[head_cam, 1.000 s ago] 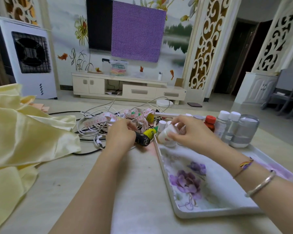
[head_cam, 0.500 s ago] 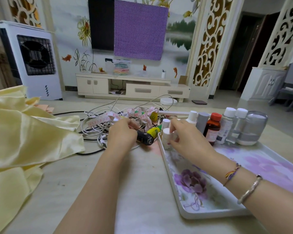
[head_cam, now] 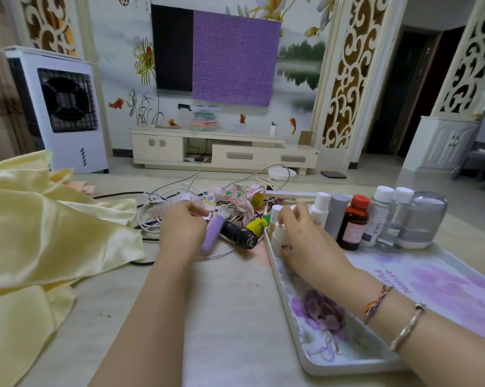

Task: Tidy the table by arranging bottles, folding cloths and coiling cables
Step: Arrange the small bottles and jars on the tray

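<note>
Gripping a lilac tube (head_cam: 212, 233) in its curled fingers, the left hand (head_cam: 183, 229) sits at the near edge of a tangle of white cables (head_cam: 163, 212) and pink measuring tape (head_cam: 230, 195) on the table (head_cam: 230, 317). The right hand (head_cam: 305, 241) curls its fingers round a small white bottle (head_cam: 278, 233) standing upright in the far left corner of the floral tray (head_cam: 333, 364) — just left of a row of upright bottles: white (head_cam: 320, 209), grey (head_cam: 337, 216), brown with a red cap (head_cam: 353, 223) and two clear ones (head_cam: 386, 216). A black cylinder (head_cam: 239, 235) and a yellow bottle (head_cam: 258, 227) lie between the hands, and crumpled yellow cloth (head_cam: 40, 233) covers the table's left side.
</note>
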The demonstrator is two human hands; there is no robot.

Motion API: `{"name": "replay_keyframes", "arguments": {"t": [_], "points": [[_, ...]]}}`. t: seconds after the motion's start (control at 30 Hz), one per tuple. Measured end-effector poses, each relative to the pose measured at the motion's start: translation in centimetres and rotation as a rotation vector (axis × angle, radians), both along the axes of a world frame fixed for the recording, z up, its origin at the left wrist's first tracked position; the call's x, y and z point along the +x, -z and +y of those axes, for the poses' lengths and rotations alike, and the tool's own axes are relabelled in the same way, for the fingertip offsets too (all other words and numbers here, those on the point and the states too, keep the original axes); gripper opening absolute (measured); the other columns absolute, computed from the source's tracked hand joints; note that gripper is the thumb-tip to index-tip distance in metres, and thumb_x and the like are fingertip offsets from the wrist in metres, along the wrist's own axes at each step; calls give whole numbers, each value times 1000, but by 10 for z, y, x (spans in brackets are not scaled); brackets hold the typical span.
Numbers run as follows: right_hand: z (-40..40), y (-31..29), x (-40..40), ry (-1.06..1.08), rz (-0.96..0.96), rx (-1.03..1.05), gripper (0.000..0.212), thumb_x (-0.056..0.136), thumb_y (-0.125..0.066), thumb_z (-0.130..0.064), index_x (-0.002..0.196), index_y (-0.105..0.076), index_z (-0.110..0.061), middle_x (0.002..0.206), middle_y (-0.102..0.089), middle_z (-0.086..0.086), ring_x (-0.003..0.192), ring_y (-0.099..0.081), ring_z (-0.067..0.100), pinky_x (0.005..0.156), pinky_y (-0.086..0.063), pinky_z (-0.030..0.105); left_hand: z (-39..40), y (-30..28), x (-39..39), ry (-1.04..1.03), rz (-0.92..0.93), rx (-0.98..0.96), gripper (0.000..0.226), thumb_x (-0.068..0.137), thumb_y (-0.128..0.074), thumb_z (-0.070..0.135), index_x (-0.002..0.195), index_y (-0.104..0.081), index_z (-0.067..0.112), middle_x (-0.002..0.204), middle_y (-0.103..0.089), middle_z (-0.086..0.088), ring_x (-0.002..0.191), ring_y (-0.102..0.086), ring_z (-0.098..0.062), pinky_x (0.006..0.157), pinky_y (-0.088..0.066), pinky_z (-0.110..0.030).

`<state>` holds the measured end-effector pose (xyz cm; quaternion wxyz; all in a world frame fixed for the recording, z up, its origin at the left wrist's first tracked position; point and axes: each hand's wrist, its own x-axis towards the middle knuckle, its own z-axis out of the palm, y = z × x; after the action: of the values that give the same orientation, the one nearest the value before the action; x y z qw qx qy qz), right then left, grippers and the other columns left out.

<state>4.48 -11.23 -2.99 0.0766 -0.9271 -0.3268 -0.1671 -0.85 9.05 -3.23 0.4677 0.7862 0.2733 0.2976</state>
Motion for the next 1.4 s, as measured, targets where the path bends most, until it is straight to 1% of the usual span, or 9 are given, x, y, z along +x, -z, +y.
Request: {"name": "replay_keyframes", "arguments": {"t": [0.23,0.4,0.6,0.73,0.87,0.97,1.1,1.27,1.4], "points": [[5,-15,-16,-85,-33,87,26,87,-52,-10,108,-45,-23,112,-36,-3,75,-46,24,55,-37,35,6,1,-5,-40,23,84,31,81,-44,-6,96,-65,13,104,-67,-8,104,-59,-27,92,-46,-36],[41,-25,-2,-245,74,227,26,84,-46,0,92,-62,-19,100,-54,-2,93,-53,21,75,-46,39,30,0,-18,-19,25,50,35,78,-42,-8,95,-65,13,100,-64,-5,91,-64,-30,85,-53,-41],[101,-46,34,-21,204,28,26,85,-51,-5,107,-62,-13,112,-61,5,105,-57,27,84,-50,36,26,11,-1,39,54,134,25,85,-48,2,90,-68,15,100,-68,-7,99,-61,-25,86,-46,-31],[117,-53,64,141,211,-106,9,91,-50,-8,90,-58,-5,95,-56,10,94,-59,30,73,-47,33,29,21,8,43,81,161,16,88,-57,29,87,-65,15,93,-69,-7,94,-63,-30,84,-50,-38],[131,-46,81,184,305,-171,30,90,-54,-3,63,-42,-9,75,-50,7,65,-49,21,47,-36,22,27,24,11,106,137,132,31,74,-69,51,71,-57,22,84,-67,0,91,-63,-25,85,-51,-36],[135,-38,90,127,446,-54,19,91,-51,-7,74,-49,-16,82,-51,8,83,-49,21,53,-35,20,25,25,10,99,144,137,35,66,-70,55,68,-57,22,85,-69,2,92,-64,-25,87,-51,-37],[134,-41,80,111,515,-155,18,94,-52,-17,110,-59,-14,35,-51,-5,72,-56,18,49,-38,19,23,24,9,65,126,174,34,73,-68,51,68,-58,19,81,-68,1,88,-63,-26,85,-51,-37],[147,-33,83,157,530,-99,15,87,-50,-9,100,-58,-9,69,-56,5,54,-54,18,44,-43,24,25,28,11,72,121,181,37,73,-67,56,69,-56,21,82,-67,1,84,-64,-25,82,-53,-38],[150,-29,82,252,390,111,15,87,-51,-13,100,-56,-8,103,-61,13,101,-62,30,73,-45,32,26,28,11,102,141,209,40,72,-66,58,73,-55,20,90,-66,-1,88,-63,-25,84,-52,-40]]}}
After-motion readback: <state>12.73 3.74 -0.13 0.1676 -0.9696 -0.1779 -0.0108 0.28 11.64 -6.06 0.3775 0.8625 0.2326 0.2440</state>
